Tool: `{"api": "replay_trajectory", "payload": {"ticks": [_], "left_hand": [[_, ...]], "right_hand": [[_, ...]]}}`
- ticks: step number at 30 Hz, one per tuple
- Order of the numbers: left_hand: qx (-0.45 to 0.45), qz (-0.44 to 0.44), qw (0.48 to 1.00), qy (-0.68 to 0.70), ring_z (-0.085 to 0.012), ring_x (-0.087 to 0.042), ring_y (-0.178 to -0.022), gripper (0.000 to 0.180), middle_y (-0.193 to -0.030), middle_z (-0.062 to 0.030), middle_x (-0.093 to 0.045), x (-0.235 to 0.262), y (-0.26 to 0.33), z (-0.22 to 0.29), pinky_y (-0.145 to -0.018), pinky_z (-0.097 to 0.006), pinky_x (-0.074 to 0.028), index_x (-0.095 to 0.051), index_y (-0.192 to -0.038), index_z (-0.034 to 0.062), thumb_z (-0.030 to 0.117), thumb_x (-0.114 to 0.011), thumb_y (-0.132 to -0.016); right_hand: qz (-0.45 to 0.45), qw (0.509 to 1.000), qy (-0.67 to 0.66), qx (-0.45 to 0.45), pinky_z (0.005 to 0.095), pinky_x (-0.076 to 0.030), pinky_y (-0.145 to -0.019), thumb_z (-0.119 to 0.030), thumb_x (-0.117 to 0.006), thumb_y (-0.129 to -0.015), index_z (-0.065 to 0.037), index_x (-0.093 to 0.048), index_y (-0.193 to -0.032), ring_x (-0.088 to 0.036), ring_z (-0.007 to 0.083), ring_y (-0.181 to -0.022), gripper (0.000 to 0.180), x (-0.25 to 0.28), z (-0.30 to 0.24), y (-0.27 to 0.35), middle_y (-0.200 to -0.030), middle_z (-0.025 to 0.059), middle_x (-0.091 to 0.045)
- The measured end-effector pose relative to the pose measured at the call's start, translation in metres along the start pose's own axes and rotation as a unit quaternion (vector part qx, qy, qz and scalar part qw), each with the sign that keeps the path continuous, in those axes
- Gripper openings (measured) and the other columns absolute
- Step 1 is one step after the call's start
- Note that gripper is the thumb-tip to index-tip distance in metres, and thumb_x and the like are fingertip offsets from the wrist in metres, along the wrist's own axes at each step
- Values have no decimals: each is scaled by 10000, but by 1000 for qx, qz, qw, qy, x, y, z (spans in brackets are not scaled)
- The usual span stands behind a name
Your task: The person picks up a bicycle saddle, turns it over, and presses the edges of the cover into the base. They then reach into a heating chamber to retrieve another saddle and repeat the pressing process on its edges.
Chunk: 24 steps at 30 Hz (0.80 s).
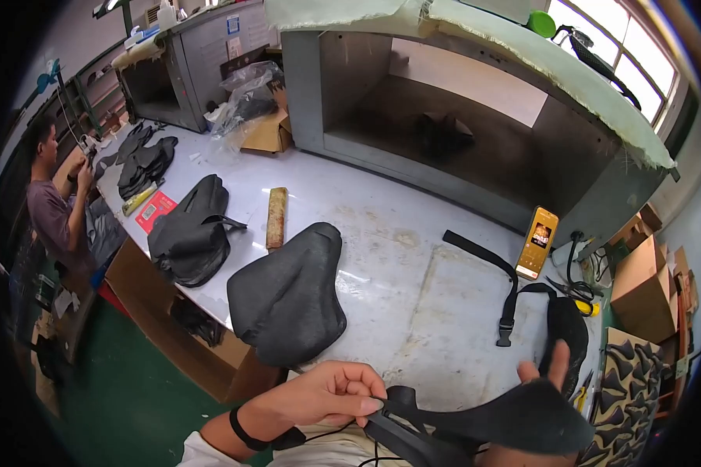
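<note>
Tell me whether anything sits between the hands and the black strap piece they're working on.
Nothing visible does. The left hand pinches the black strap piece at one end, and the right hand sits behind its wide padded end, partly hidden. Both touch it directly.

- We see our bare left hand (331,397) with a thin black band around its wrist.
- We wear a white sleeve, whose edge shows low on the left forearm.
- Our cream-coloured garment shows below, a thin black cord running across it.
- Our right hand (549,373) is bare, largely hidden.
</note>
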<state>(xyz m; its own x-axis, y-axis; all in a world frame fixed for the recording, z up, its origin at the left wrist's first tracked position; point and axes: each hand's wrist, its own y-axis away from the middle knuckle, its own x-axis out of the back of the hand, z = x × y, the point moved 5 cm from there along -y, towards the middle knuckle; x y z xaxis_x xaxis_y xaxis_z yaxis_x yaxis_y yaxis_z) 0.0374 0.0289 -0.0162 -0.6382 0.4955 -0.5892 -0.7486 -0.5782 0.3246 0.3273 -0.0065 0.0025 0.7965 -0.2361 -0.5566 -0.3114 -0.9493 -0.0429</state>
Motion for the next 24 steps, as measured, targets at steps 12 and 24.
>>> {"api": "replay_trajectory", "payload": {"ticks": [12, 24], "left_hand": [[-32, -95, 970, 221, -18, -410, -388, 183, -761, -74, -674, -59, -17, -30, -355, -155, -257, -551, -1108, 49, 148, -596, -960], [-19, -77, 961, 266, -22, -371, -364, 96, -735, -63, -661, -70, -15, -39, -357, -161, -257, -533, -1045, 50, 111, -562, -976]], "right_hand": [[-306, 814, 330, 367, 575, -480, -783, -269, -646, -928, -12, -584, -1168, -642, 355, -974, 357, -28, 22, 59, -1116, 284, -622], [-440, 822, 318, 173, 425, -524, -867, -57, -698, -847, 33, -562, -1192, -648, 306, -975, 381, -20, 30, 51, -1140, 184, -634]]}}
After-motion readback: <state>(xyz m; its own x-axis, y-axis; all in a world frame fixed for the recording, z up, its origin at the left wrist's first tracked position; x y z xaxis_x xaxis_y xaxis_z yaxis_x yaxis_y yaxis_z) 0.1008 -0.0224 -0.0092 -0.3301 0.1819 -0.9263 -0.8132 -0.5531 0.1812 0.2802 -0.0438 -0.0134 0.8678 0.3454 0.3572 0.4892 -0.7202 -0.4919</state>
